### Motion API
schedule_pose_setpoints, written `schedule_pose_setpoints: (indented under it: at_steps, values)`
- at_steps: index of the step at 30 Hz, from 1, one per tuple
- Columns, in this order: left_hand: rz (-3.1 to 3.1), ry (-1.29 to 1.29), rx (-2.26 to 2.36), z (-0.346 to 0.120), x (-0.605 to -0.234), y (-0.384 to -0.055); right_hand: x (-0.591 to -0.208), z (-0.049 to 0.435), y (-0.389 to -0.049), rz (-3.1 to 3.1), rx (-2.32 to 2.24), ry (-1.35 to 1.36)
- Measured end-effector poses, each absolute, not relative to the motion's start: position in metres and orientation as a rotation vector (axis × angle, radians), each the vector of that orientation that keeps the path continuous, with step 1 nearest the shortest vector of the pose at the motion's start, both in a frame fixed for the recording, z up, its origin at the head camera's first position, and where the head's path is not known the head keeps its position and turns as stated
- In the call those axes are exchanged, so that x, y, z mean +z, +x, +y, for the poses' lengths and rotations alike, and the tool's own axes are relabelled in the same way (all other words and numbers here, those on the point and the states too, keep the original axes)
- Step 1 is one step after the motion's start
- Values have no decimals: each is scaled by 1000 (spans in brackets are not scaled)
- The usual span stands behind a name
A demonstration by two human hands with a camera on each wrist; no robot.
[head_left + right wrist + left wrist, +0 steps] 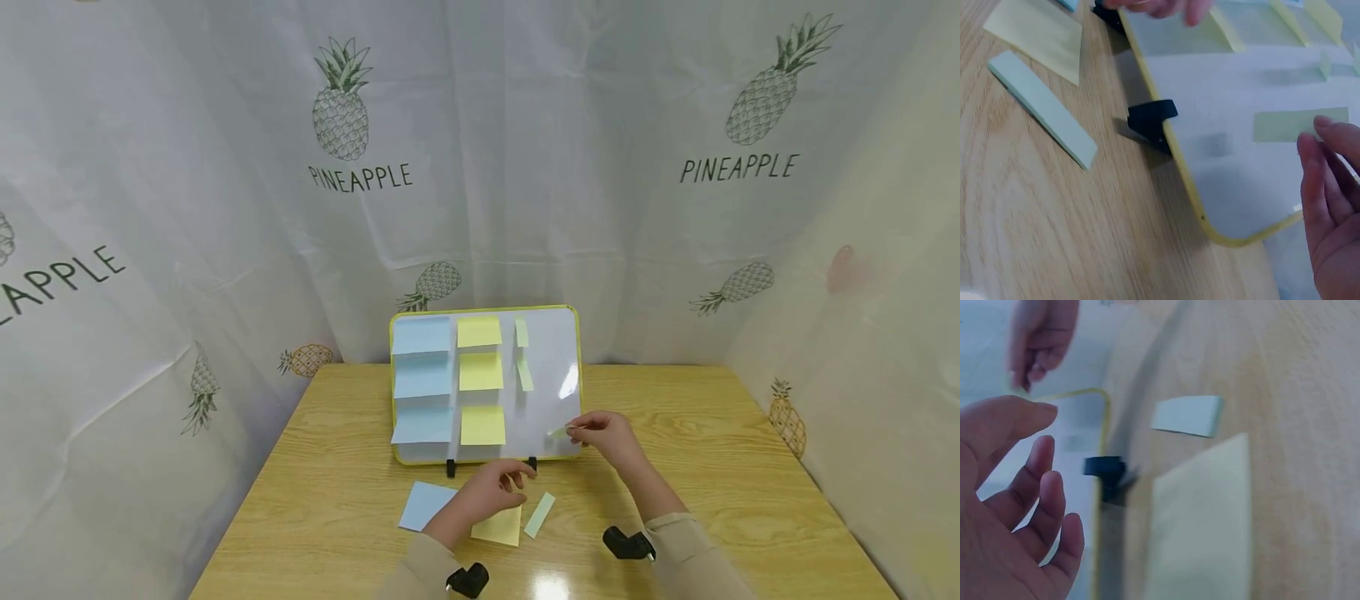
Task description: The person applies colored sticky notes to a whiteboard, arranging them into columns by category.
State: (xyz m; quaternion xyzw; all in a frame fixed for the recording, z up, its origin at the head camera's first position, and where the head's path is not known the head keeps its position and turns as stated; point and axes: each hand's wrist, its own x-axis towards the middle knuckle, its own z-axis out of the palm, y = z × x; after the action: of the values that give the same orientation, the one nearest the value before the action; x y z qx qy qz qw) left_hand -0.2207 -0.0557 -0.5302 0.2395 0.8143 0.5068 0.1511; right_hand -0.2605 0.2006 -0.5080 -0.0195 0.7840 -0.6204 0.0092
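Between thumb and finger my right hand (609,437) pinches a narrow pale green sticky note (1285,126), held before the lower right of a yellow-edged whiteboard (551,350). My left hand (491,492) holds nothing; its fingers are loosely curved above the yellow sticky note pad (498,529). On the board hang a column of blue sticky notes (422,379), a column of yellow sticky notes (481,372) and two narrow green sticky notes (522,333). A pad of narrow green sticky notes (539,515) lies right of the yellow pad. The left arm partly hides the blue sticky note pad (426,505).
Black stands (451,468) hold the board's lower edge on the wooden table (322,492). Behind the table hangs a white curtain (525,167) printed with pineapples. A black wrist device (628,544) sits by the right sleeve, another (468,580) by the left.
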Motion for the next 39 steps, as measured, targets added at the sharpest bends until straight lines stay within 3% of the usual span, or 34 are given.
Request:
schedule_pose_setpoints:
  at_steps: [11,20,39]
  values:
    - [2604,515,1528,-60,-483,-245,-527,165,-253,2277,-2305,-167]
    - [2528,365,1634,-59,-495,-262,-521,141,-245,2247,-2432,-168]
    - [2495,396,1583,-51,-508,-278,-520,128,-238,2474,-2313,-263]
